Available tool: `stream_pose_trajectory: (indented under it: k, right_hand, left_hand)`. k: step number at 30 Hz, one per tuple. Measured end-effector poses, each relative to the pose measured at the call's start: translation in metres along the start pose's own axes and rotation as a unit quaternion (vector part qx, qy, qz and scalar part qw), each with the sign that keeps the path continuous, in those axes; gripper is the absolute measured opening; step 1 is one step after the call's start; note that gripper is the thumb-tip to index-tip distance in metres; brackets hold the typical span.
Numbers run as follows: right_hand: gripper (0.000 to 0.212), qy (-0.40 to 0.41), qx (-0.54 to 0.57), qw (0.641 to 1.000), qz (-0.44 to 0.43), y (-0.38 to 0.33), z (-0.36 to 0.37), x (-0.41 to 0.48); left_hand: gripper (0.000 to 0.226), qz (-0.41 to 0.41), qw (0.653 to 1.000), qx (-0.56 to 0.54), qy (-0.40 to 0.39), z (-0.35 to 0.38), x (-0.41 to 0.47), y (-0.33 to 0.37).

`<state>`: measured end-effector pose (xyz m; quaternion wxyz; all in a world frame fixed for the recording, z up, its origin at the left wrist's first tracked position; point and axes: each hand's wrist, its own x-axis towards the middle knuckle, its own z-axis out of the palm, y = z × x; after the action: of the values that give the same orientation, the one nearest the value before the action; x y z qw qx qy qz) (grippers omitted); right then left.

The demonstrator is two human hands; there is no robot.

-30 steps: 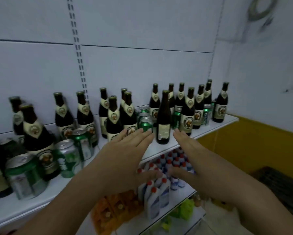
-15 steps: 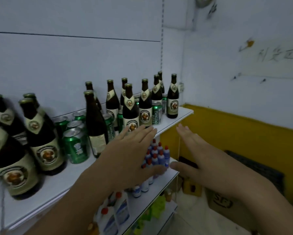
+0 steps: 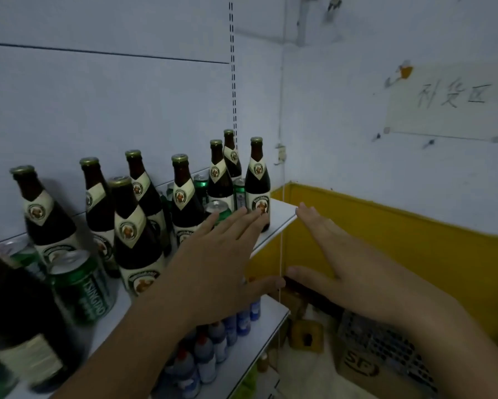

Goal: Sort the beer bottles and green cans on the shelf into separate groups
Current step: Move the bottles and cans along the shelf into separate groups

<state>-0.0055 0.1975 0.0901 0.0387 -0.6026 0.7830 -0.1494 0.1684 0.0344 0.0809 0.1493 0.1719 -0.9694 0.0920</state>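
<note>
Both hands are spread flat with fingers extended and nothing in either grip: the left hand hovers in front of the end beer bottle, contact unclear, while the right hand hangs beyond the shelf corner over open air. Beer bottles and green cans stand mixed along the shelf to the left, leaving a bare strip at its right end.

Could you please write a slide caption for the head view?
Open left hand and right hand reach toward a shelf mixing beer bottles and green cans.
</note>
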Motion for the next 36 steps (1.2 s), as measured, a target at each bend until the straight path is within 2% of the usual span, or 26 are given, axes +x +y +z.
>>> stream_pose_trajectory:
  k: [5, 11, 17, 20, 22, 24, 28, 30, 32, 36]
  right_hand:
    - [0.083, -0.008, 0.040, 0.999, -0.015, 0.030, -0.013, 0.061]
    - [0.099, 0.026, 0.134, 0.985, -0.109, 0.096, -0.001, 0.134]
    - [0.086, 0.065, 0.242, 0.953, -0.169, 0.137, 0.007, 0.194]
    - [0.086, 0.078, 0.301, 0.933, -0.182, 0.139, 0.017, 0.223]
    - [0.088, 0.087, 0.328, 0.924, -0.178, 0.133, 0.023, 0.241]
    - [0.088, 0.108, 0.336, 0.919, -0.176, 0.125, 0.029, 0.256]
    - [0.078, 0.125, 0.359, 0.909, -0.169, 0.112, 0.039, 0.276]
    - [0.078, 0.127, 0.358, 0.910, -0.164, 0.108, 0.049, 0.283]
    - [0.081, 0.131, 0.347, 0.914, -0.165, 0.107, 0.057, 0.287]
    - [0.082, 0.136, 0.366, 0.905, -0.172, 0.110, 0.070, 0.291]
  left_hand:
    - [0.097, -0.045, 0.999, -0.011, 0.003, 0.015, 0.027, 0.002]
    - [0.090, -0.160, 0.987, -0.006, 0.019, 0.021, 0.065, 0.015]
    - [0.083, -0.264, 0.962, -0.014, 0.075, 0.024, 0.108, 0.022]
    - [0.082, -0.325, 0.931, -0.069, 0.150, 0.026, 0.129, 0.014]
    - [0.079, -0.362, 0.897, -0.110, 0.227, 0.029, 0.147, -0.001]
    - [0.079, -0.408, 0.861, -0.144, 0.268, 0.030, 0.163, -0.020]
    - [0.080, -0.475, 0.824, -0.197, 0.240, 0.033, 0.193, -0.054]
    - [0.066, -0.502, 0.811, -0.211, 0.213, 0.036, 0.202, -0.068]
    - [0.037, -0.514, 0.810, -0.218, 0.180, 0.042, 0.206, -0.078]
    - [0.027, -0.502, 0.820, -0.226, 0.154, 0.060, 0.204, -0.091]
